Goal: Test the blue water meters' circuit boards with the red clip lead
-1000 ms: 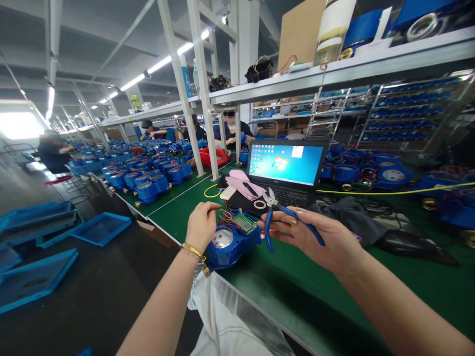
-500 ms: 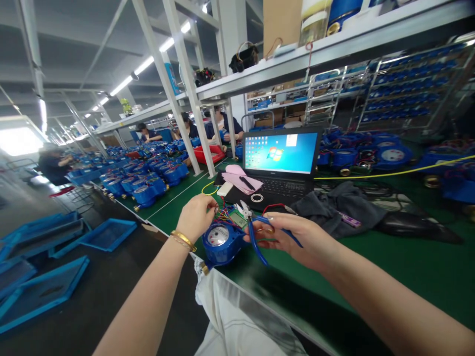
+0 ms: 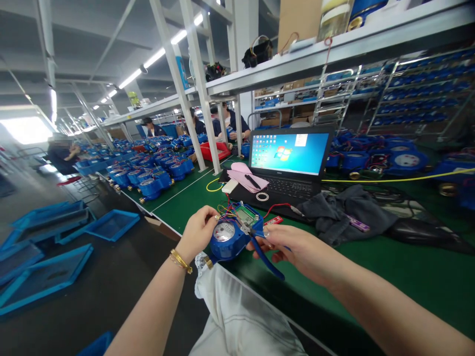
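A blue water meter (image 3: 227,246) sits at the bench's front edge, with a round dial, a brass fitting and a small green circuit board with a display (image 3: 245,214). Coloured wires (image 3: 230,210) come out of its top. My left hand (image 3: 202,230) is closed at these wires, thumb and finger pinched together; the wires run up to its fingertips. My right hand (image 3: 285,242) grips blue-handled cutting pliers (image 3: 265,254). Their metal jaws lie over the meter between dial and display, close to the wires. Whether the jaws touch a wire I cannot tell.
Behind the meter stands an open laptop (image 3: 289,153) with pink paper (image 3: 247,177) and a pen by it. A dark cloth (image 3: 349,212) lies to the right. Many blue meters (image 3: 156,183) fill the bench leftward, where co-workers sit. Blue trays (image 3: 113,225) lie low on the left.
The pliers have come down from above the display to the meter's top, jaws now lower and nearer the dial. A red label strip shows behind the meter. The whole view has shifted slightly.
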